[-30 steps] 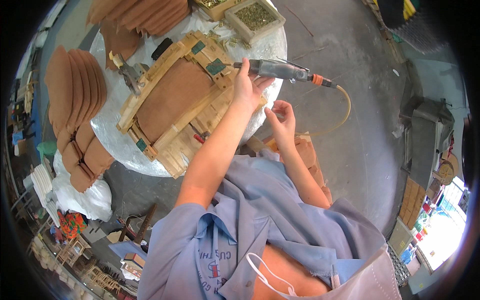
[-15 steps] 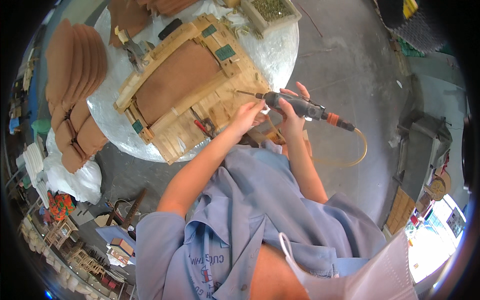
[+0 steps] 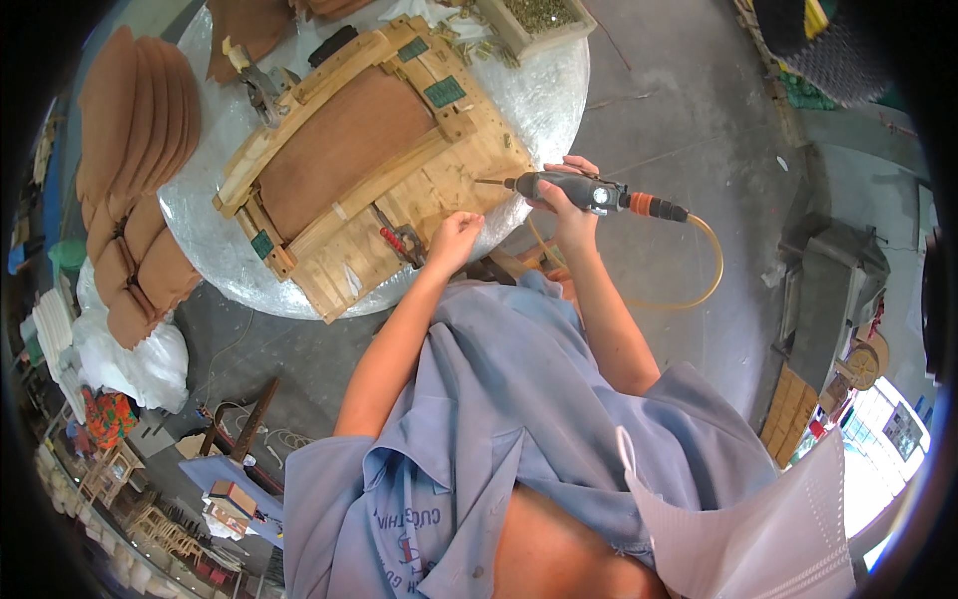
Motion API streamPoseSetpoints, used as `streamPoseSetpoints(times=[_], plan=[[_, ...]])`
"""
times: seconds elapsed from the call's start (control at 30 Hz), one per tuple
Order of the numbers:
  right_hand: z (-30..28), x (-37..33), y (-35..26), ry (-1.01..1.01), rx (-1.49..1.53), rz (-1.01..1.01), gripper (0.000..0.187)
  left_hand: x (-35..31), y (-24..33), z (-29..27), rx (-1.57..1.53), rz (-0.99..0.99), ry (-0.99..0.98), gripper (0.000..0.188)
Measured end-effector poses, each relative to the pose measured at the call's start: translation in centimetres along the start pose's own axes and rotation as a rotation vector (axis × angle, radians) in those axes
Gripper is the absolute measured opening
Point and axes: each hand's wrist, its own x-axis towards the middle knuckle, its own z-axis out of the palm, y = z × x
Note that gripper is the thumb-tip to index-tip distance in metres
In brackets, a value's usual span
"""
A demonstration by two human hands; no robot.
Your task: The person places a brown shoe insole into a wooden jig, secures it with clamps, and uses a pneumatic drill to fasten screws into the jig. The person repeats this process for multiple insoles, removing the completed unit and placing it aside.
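Note:
My right hand (image 3: 565, 200) is wrapped round a black air screwdriver (image 3: 589, 190), whose thin bit points left over the corner of a wooden jig (image 3: 439, 190). A yellowish hose (image 3: 720, 262) trails from its orange-ringed rear end. Close to the jig's near edge, my left hand (image 3: 456, 240) has its fingers drawn together; whatever they may hold is hidden. A brown wooden panel (image 3: 344, 150) lies inside the jig's frame. Left of my left hand is a toggle clamp with a red handle (image 3: 394, 242). Another toggle clamp (image 3: 261, 88) sits at the jig's far left side.
The jig rests on a round table wrapped in clear film (image 3: 559, 120). A tray of small brass-coloured fittings (image 3: 529, 22) stands at its far edge, with loose ones beside it. Brown curved panels (image 3: 140, 110) are stacked at the left. A folded grey cover (image 3: 838, 275) lies at the right.
My left hand has come away from the screwdriver's tip, moving left and down toward the jig's near edge. The right hand still holds the screwdriver, now slightly further left and higher.

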Motion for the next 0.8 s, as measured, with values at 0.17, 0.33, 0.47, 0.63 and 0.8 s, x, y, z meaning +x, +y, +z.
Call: streamPoseSetpoints(times=[0.17,0.33,0.47,0.63,0.8], plan=[[-0.7,0.4,0.9,0.040,0.048,0.002,0.060,0.4,2.0,0.0,-0.126,-0.085,0.045,0.029],[-0.7,0.1,2.1,0.090,0.118,0.003,0.060,0.0,2.9,-0.6,-0.177,-0.092,0.099,0.026],[-0.3,0.5,2.9,0.079,0.186,0.009,0.060,-0.3,4.3,-0.7,-0.178,-0.119,0.145,0.025],[1.1,1.2,3.6,0.068,0.274,0.021,0.060,-0.2,4.3,-1.2,-0.218,-0.157,0.155,0.023],[2.1,1.3,3.5,0.072,0.296,0.077,0.059,0.0,3.6,-2.5,-0.361,-0.160,0.208,0.024]])
